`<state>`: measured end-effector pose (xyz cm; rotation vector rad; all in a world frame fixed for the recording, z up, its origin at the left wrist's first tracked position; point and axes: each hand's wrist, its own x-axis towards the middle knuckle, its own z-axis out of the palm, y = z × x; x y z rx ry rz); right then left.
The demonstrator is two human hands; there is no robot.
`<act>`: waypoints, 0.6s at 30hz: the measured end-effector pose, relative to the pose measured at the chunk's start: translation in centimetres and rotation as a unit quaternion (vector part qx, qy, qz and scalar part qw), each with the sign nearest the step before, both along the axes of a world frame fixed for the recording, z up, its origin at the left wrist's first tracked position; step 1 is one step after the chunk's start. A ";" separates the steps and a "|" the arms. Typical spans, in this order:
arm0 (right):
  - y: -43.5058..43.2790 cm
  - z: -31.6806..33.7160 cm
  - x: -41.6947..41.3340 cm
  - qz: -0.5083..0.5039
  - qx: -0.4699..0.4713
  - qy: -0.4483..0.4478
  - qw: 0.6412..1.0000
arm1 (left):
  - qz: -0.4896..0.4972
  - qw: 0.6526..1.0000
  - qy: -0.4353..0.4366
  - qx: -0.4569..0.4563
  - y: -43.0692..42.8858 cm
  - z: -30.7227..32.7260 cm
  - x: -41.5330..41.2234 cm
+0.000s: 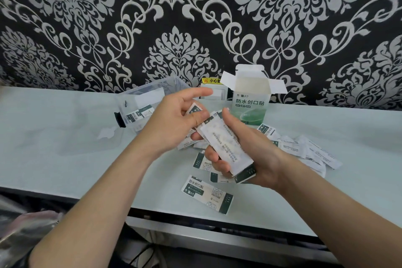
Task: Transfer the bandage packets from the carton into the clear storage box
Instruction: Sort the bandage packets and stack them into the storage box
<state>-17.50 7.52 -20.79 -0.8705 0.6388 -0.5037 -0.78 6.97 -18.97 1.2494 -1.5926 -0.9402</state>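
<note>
Counter [348,137] strewn with packets [207,193]; few in box [139,102], carton [250,104] looks emptied; right hand [256,152] grips a stack [226,146], left hand [171,119] pinches one.

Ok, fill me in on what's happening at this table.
A person is sorting bandage packets. The right hand holds a stack of packets, and the left hand pinches a single packet beside it. The carton stands open at the back of the table. The clear storage box holds a few packets, and loose packets lie scattered on the table.
</note>
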 end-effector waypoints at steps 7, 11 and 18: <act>0.3 -0.1 0.5 0.011 0.017 -0.004 1.000 | -0.071 0.997 0.021 0.038 0.9 -0.3 -1.7; 0.5 0.2 0.6 -0.016 0.050 -0.028 0.998 | -0.162 0.982 0.018 0.092 1.7 -0.1 -2.0; 0.0 -0.8 0.2 -0.037 -0.043 0.034 0.998 | -0.058 0.996 -0.001 0.067 0.4 -0.1 -0.5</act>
